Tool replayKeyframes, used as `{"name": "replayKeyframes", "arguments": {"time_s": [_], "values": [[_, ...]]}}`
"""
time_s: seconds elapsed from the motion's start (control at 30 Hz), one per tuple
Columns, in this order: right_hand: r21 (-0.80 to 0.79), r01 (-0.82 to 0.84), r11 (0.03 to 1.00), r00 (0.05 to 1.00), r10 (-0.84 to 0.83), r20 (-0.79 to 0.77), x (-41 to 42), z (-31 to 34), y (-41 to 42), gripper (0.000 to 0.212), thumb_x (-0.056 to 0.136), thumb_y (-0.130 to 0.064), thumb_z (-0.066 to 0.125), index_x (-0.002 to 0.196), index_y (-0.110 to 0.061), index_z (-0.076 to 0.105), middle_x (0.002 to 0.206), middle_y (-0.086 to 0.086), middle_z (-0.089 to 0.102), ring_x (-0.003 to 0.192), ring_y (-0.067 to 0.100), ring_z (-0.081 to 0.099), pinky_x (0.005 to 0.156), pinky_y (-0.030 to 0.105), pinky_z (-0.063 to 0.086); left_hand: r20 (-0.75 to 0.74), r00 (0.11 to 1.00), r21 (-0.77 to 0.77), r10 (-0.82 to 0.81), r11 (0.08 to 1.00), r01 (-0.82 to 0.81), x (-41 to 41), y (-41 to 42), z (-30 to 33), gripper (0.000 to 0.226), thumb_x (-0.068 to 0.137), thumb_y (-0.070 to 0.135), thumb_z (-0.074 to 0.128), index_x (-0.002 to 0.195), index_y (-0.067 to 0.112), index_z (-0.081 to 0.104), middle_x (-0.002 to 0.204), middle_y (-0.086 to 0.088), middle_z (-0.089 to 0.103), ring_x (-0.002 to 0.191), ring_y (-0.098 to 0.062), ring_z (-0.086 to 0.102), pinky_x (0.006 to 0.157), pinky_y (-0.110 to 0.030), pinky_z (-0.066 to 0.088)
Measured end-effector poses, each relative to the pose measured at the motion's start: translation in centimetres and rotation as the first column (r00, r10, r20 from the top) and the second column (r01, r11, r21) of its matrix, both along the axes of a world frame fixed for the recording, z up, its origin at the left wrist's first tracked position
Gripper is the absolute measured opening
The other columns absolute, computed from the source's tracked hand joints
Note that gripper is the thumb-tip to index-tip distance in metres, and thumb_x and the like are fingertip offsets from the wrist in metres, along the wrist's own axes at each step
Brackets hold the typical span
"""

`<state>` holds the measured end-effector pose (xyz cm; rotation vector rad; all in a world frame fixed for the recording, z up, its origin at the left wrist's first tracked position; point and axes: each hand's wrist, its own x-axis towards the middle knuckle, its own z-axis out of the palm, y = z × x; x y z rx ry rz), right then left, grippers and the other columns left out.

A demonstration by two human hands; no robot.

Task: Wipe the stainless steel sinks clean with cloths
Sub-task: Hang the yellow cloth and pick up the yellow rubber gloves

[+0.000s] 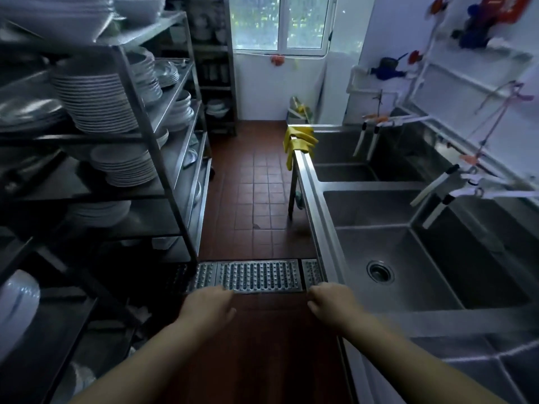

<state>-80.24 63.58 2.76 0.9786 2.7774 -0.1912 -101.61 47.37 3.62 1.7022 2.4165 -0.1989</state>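
Head view. Left hand [208, 306] stretched forward over the red tile floor [256, 185], fingers loosely curled downward, grasping nothing. Right hand [332, 301] likewise stretched forward, fingers loosely curled and empty, knuckles just beside the front rim of the nearest sink [408, 258]; contact with the rim not discernible.

Metal floor grate [259, 277] just beyond the fingertips of both hands, spanning the aisle between them. Sink drain [380, 271] to the right of the right fingers, in the bottom of the nearest basin. Second sink [350, 170] and third sink [335, 144] farther ahead of the right fingers, in one steel row along the right wall. Faucets [437, 188] with white spouts slanting over the basins, well right of and beyond the right hand.

Yellow cloths [299, 141] draped over the front rim at the far end of the sink row, well ahead of the right fingers and touched by neither hand.

Shelf rack [163, 158] to the left of and beyond the left fingers, loaded with stacked white plates [96, 103] and bowls [128, 164]. Window [281, 23] on the far wall, straight ahead of both hands. White pipes [425, 65] with red and blue fittings on the right wall, above the sinks.
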Motion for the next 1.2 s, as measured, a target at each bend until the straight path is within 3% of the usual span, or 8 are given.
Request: {"name": "replayKeyframes", "arguments": {"time_s": [0.27,0.73,1.1,1.2], "values": [[-0.005,0.045,0.999,0.998,-0.045,-0.053,-9.5,-0.4,11.1,0.029,0.093,-0.03,0.043,0.105,-0.017,0.065,0.107,0.005,0.065,0.099,0.027,0.06,0.079,0.034,0.048,0.025,0.999,-0.004,0.022,1.0,-0.022,-10.1,11.0,-1.0,0.027,0.091,0.038,0.042,0.107,0.022,0.057,0.111,0.003,0.06,0.104,-0.019,0.056,0.076,-0.031,0.044],[-0.106,0.324,0.94,0.935,-0.335,-0.113,-28.9,1.5,29.7,0.027,0.092,-0.034,0.046,0.11,-0.026,0.065,0.113,-0.001,0.066,0.103,0.023,0.061,0.081,0.035,0.05,0.058,0.986,0.061,-0.156,0.986,0.152,-32.5,34.1,-0.9,0.029,0.09,0.041,0.044,0.104,0.02,0.058,0.109,0.001,0.06,0.104,-0.022,0.058,0.076,-0.033,0.046],[-0.152,0.461,0.874,0.877,-0.475,-0.073,-33.2,-1.2,43.6,0.025,0.094,-0.033,0.048,0.11,-0.026,0.065,0.112,-0.005,0.067,0.102,0.015,0.061,0.077,0.029,0.047,0.104,0.963,0.021,-0.247,0.969,0.246,-40.0,49.1,-3.2,0.027,0.09,0.043,0.044,0.107,0.025,0.058,0.114,0.004,0.059,0.108,-0.02,0.056,0.079,-0.031,0.045],[-0.146,0.473,0.869,0.867,-0.488,-0.098,-34.3,-2.3,48.7,0.023,0.094,-0.032,0.048,0.105,-0.025,0.067,0.107,-0.006,0.067,0.095,0.014,0.061,0.065,0.026,0.041,0.078,0.966,0.003,-0.245,0.969,0.245,-42.1,54.2,-3.5,0.029,0.089,0.043,0.044,0.107,0.026,0.058,0.114,0.003,0.059,0.108,-0.021,0.056,0.078,-0.031,0.045]]}}
